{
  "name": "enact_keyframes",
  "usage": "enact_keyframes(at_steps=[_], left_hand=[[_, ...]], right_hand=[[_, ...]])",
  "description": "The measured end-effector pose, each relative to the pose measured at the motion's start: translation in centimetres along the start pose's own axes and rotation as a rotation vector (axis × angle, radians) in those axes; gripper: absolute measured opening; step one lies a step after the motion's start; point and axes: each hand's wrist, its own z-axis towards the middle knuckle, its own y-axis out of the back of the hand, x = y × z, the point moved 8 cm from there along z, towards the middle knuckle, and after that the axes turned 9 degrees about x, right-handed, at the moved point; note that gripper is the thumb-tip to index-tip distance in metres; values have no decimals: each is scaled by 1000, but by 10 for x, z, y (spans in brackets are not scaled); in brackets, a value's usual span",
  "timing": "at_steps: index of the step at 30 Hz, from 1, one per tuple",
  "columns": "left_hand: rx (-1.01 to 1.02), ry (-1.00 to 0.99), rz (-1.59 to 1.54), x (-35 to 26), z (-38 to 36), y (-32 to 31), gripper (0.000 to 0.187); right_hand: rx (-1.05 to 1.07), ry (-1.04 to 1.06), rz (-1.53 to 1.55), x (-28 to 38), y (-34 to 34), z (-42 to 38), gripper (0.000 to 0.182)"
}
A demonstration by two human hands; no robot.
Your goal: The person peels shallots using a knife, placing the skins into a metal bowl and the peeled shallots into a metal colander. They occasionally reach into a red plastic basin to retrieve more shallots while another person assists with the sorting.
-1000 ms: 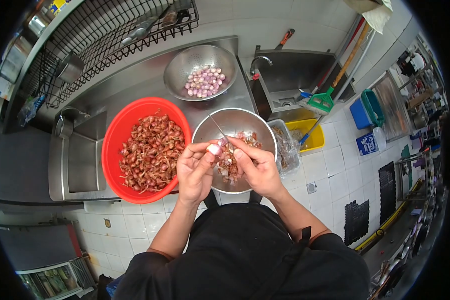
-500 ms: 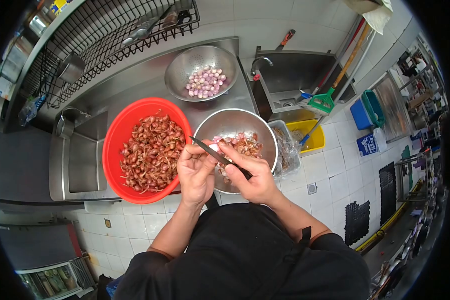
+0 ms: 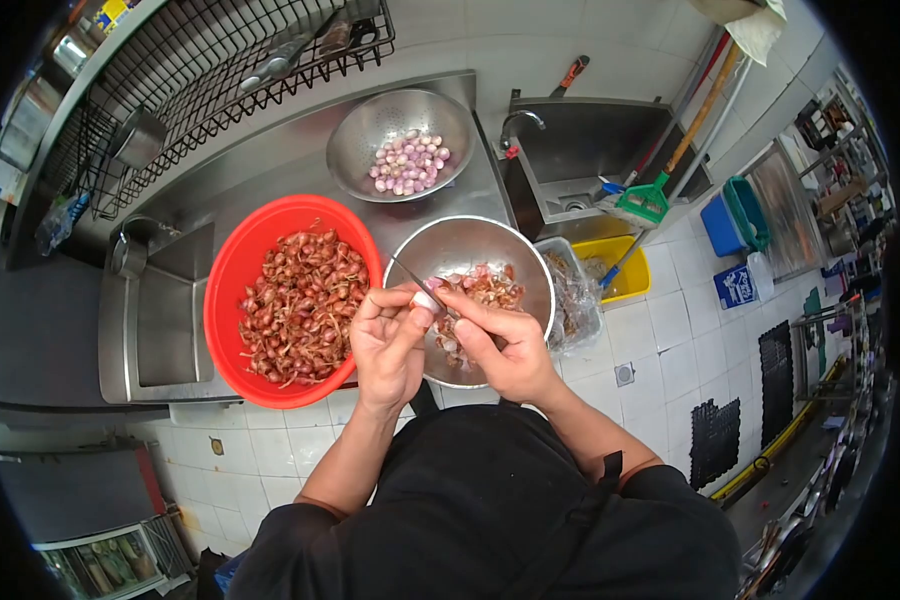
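Note:
My left hand (image 3: 388, 345) pinches a pale, partly peeled shallot (image 3: 425, 301) between thumb and fingers. In my right hand (image 3: 505, 345) is a knife (image 3: 410, 272), its thin dark blade pointing up and left past the shallot; the handle is hidden in my grip. Both hands are over the near left side of a steel bowl (image 3: 542, 265) that holds peelings and bits of skin (image 3: 490, 288). To the left of my left hand stands a red basin (image 3: 225, 320) full of unpeeled shallots (image 3: 305, 300). Peeled shallots (image 3: 410, 163) lie in a steel colander (image 3: 350, 140) behind.
A plastic container (image 3: 570, 300) with scraps and a yellow bin (image 3: 625, 270) are right of the bowl. Sinks flank the counter, one left (image 3: 175, 320), one at back right (image 3: 600, 140). A wire rack (image 3: 210, 90) overhangs the back left. A green brush (image 3: 645, 203) leans at right.
The knife has rotated in my right hand: its blade was broadside and now shows nearly edge-on. My left hand still holds the shallot, and both hands stay almost in place.

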Motion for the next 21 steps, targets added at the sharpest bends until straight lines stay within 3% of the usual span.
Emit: enact_keyframes(at_steps=[4, 6, 9, 16, 19, 21], left_hand=[[49, 34, 16, 0, 0, 1, 23], [94, 115, -110, 5, 1, -1, 24], [24, 195, -174, 7, 3, -2, 24], [34, 139, -59, 17, 2, 11, 25], [12, 140, -3, 15, 1, 14, 26], [29, 108, -21, 13, 1, 12, 31]], right_hand=[[-28, 35, -9, -5, 6, -3, 36], [-75, -379, 227, -34, 8, -16, 36], [-99, -267, 232, -27, 9, -11, 35], [-211, -239, 97, -34, 16, -12, 37], [-106, -271, 187, -28, 11, -14, 42], [85, -262, 175, -26, -2, -15, 48]])
